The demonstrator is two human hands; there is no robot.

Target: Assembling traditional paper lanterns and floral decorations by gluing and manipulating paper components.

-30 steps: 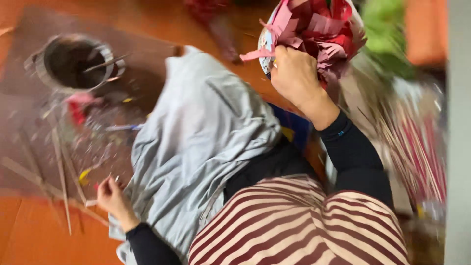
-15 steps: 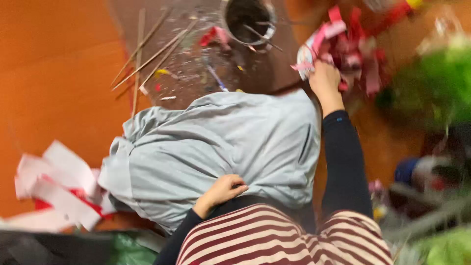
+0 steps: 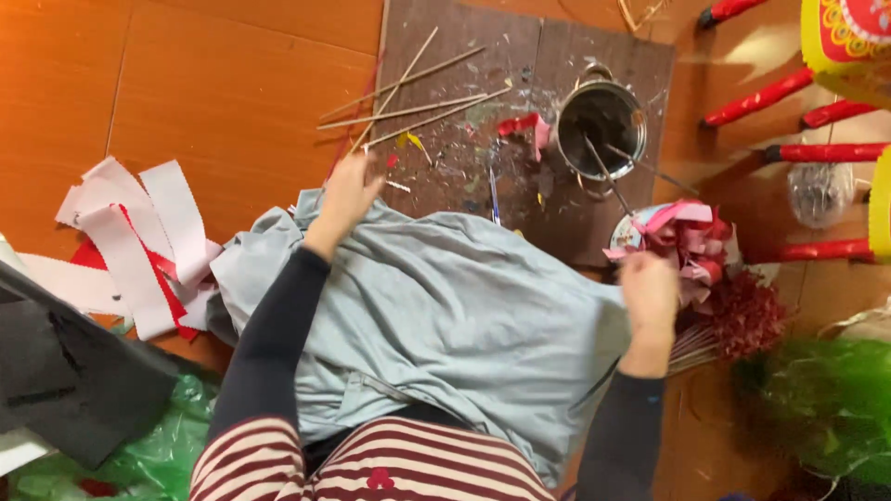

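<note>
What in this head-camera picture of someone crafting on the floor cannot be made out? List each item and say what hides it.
1. Head view: what the right hand grips; its fingers are buried in the pink and red paper bundle.
2. Head view: whether the left hand holds a thin stick; motion blur.
3. Head view: the metal pot contents; dark inside.
4. Head view: the yellow and red object; cut off by the frame edge.
</note>
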